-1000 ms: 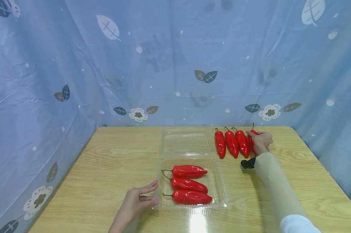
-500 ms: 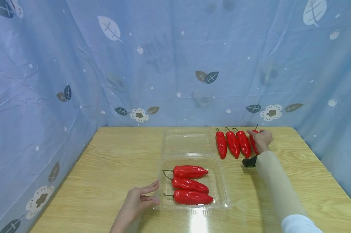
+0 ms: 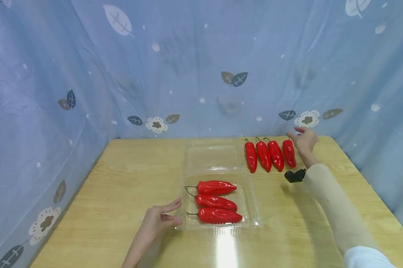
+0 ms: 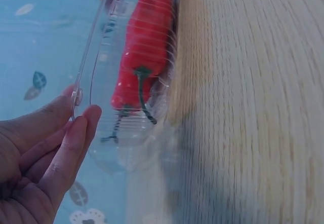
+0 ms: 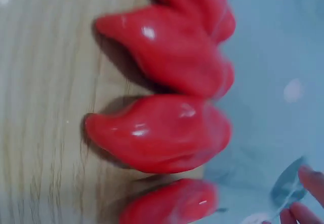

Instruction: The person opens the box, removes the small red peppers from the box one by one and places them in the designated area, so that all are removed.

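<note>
My left hand (image 3: 158, 222) pinches the left rim of a hinged clear plastic clamshell container (image 3: 253, 203), thumb and fingertips on its edge in the left wrist view. Inside lie three red peppers, the nearest pepper (image 3: 219, 215) and the others side by side, stems to the left. At the back right, several more red peppers stand in a row, stems away from me. Just right of and above the rightmost pepper (image 3: 289, 153) is my right hand (image 3: 305, 143), fingers apart and holding nothing. Only its fingertips (image 5: 313, 181) show in the right wrist view.
The container's lid (image 3: 213, 156) lies folded back on the wooden table (image 3: 138, 167). A patterned blue curtain (image 3: 194, 67) hangs behind and at both sides. A black wrist camera (image 3: 295, 175) sits beneath my right sleeve, over the table.
My right hand has let go of the rightmost pepper and lifted up and to the right. The pepper lies in the row. My left hand stays at the container's rim; the head view has tilted slightly.
</note>
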Action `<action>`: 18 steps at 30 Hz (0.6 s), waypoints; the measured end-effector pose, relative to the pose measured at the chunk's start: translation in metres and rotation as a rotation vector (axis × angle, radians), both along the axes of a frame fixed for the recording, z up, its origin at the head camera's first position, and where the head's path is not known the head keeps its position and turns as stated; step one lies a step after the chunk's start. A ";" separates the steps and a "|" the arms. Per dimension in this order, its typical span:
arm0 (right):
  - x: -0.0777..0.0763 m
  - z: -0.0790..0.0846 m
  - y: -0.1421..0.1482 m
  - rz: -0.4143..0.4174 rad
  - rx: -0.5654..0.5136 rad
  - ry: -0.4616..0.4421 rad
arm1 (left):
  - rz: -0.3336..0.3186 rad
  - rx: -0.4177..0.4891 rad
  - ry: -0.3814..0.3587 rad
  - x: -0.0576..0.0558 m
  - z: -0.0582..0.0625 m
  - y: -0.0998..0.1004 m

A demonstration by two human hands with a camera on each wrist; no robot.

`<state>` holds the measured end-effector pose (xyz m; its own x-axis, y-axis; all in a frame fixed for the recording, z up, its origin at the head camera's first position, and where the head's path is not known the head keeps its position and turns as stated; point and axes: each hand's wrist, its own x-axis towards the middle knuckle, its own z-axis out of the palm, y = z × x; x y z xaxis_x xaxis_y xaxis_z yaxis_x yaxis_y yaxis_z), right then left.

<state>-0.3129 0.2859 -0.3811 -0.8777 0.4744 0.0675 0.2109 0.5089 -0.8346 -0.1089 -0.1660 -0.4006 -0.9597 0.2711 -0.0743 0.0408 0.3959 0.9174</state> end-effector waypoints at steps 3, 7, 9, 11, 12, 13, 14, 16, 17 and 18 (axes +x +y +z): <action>0.009 0.011 -0.009 0.123 0.030 0.019 | 0.000 0.003 0.000 -0.001 0.000 0.001; 0.026 0.023 -0.029 0.310 0.012 0.057 | -0.007 0.005 0.006 -0.003 0.002 0.000; 0.037 0.025 -0.041 0.406 -0.008 0.063 | -0.008 0.011 0.000 -0.003 0.002 0.000; 0.050 0.026 -0.055 0.484 -0.031 0.047 | -0.006 0.013 -0.006 -0.003 0.001 -0.001; 0.057 0.027 -0.062 0.520 -0.043 0.036 | -0.004 0.014 -0.007 -0.003 0.001 -0.001; 0.065 0.027 -0.069 0.552 -0.062 0.022 | -0.003 0.013 -0.008 -0.003 0.000 -0.001; 0.073 0.027 -0.076 0.582 -0.078 0.013 | -0.002 0.008 -0.005 -0.002 0.000 -0.001; 0.091 0.026 -0.091 0.634 -0.122 -0.011 | -0.002 0.002 0.004 -0.002 -0.001 0.000; 0.100 0.026 -0.098 0.662 -0.155 -0.021 | -0.002 -0.001 0.011 -0.002 -0.001 0.000; 0.109 0.025 -0.105 0.691 -0.196 -0.028 | -0.001 0.002 0.013 -0.002 -0.001 0.001</action>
